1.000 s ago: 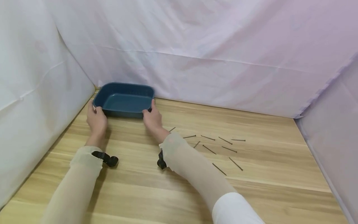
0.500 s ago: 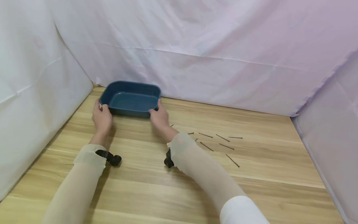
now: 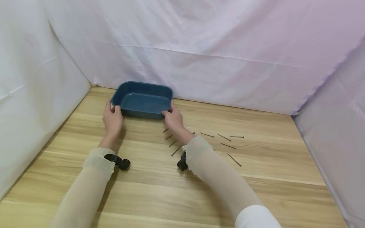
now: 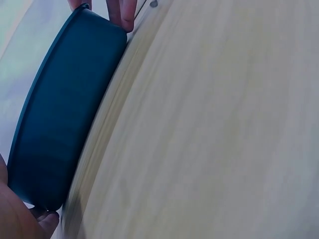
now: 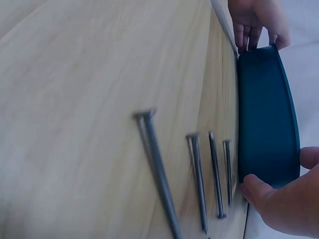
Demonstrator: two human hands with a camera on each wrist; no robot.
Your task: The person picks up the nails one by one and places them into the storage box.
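- I have both hands on the tray (image 3: 142, 100), a dark blue one standing near the tabletop's (image 3: 256, 190) far left corner, close under the white cloth backdrop (image 3: 199, 47).
- My left hand (image 3: 112, 118) grips the tray's near-left corner, thumb curled over the rim; my right hand (image 3: 174, 118) grips the near-right corner the same way.
- Since a second ago the tray sits further right along the far edge and a little clear of the left cloth wall; both hands have gone with it, so I judge I am sliding it toward the nails (image 3: 222, 139).
- Four nails now show just near of my right hand, where a second ago only one tip did.
- The tray is empty in the head view; none of the nails is in it.
- The right wrist view shows what the head view cannot: four nails (image 5: 199, 174) lying side by side just beside the tray's near wall (image 5: 264, 114), not touching it as far as I can tell, and the left hand's fingers (image 5: 246, 35) at the far corner.
- The left wrist view shows the tray's outer wall (image 4: 60, 124) flat on the tabletop and the right hand's fingers (image 4: 122, 12) at its far end.
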